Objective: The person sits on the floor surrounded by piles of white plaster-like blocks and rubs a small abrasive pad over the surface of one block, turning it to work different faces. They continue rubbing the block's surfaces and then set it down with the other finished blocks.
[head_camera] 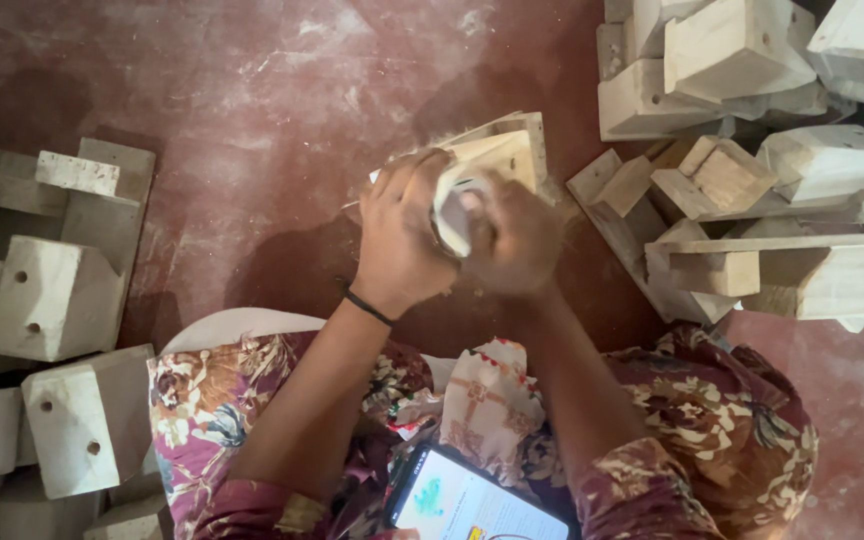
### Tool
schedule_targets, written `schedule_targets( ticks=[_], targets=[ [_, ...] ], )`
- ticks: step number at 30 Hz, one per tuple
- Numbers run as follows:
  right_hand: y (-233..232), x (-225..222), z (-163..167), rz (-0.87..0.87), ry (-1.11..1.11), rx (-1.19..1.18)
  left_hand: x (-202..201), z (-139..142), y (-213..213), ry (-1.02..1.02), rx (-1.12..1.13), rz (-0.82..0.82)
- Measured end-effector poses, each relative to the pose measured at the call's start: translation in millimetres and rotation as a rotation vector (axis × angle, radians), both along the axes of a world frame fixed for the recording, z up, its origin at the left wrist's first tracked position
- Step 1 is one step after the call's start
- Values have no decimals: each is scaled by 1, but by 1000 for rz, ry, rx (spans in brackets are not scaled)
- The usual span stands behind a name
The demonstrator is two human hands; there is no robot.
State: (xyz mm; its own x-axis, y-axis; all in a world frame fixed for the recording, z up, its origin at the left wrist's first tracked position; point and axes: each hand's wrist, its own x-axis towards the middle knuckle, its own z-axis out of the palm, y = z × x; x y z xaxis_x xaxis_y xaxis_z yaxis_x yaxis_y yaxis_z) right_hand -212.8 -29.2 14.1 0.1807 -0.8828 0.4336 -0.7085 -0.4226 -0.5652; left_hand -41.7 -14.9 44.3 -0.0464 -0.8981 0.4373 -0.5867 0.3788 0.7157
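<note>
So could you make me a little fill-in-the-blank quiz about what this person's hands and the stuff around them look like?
1. The left hand wears a thin ____ band at the wrist.
2. Both hands grip a pale ____ piece over the red floor.
3. The right hand presses a folded ____ sheet against it.
4. A lit ____ rests on the lap.

Missing words: black; wooden; white; phone
</note>
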Motion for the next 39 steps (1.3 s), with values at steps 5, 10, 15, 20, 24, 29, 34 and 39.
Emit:
schedule_targets(
  ticks=[5,10,15,20,24,29,34,39],
  targets=[
    [-14,-5,13,-375,-134,77,-6,3,1,-56,7,7],
    [-3,2,13,-126,-27,-85,-3,5,0,-20,-3,-13],
    [-7,-1,20,-199,-69,-21,-2,1,2,-61,-15,-8],
    [-10,4,28,-293,-99,-3,-2,0,-1,-30,28,-17],
    [4,13,22,-11,-28,-106,1,0,-3,-27,-18,-46],
    [-7,1,18,-265,10,-89,-1,-1,0,-33,53,-7],
    [-4,3,8,-312,23,-94,2,-2,-3,4,-23,21],
    [3,5,-7,-81,118,-82,6,-6,-2,22,-18,49]
  ],
)
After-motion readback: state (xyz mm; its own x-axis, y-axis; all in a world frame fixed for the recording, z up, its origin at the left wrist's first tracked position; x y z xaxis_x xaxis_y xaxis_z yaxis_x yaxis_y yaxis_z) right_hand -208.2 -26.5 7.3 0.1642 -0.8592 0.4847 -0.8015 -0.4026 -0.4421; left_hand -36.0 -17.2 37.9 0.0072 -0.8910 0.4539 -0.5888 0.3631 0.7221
